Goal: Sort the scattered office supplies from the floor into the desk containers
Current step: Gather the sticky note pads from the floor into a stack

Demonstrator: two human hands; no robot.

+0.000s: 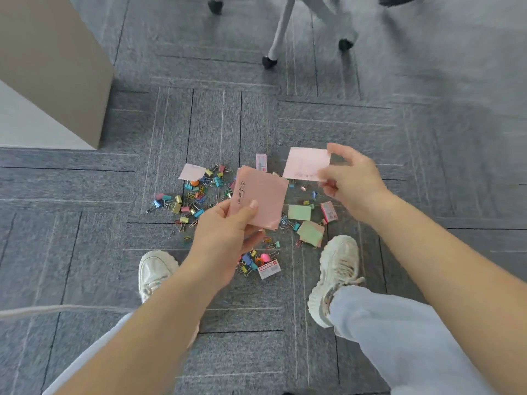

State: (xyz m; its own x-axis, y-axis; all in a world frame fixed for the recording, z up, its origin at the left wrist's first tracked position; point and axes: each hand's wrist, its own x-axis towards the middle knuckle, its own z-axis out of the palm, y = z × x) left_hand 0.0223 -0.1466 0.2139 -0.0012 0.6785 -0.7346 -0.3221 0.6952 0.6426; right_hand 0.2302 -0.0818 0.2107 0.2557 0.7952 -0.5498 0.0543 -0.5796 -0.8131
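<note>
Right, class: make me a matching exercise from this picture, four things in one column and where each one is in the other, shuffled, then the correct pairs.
Things:
1. pink pad with handwriting
2. pale pink note
3. green notes
4. white staple box

Places:
A. on the carpet between the shoes
B. in the left hand
C. on the carpet under the right wrist
D. in the right hand

Pairs: 1-B, 2-D, 3-C, 4-A

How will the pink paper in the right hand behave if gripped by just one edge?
Probably floppy: the pink paper looks like a thin single sheet pinched at one edge by the right hand. Likely very light, so it could flutter or slip.
</note>
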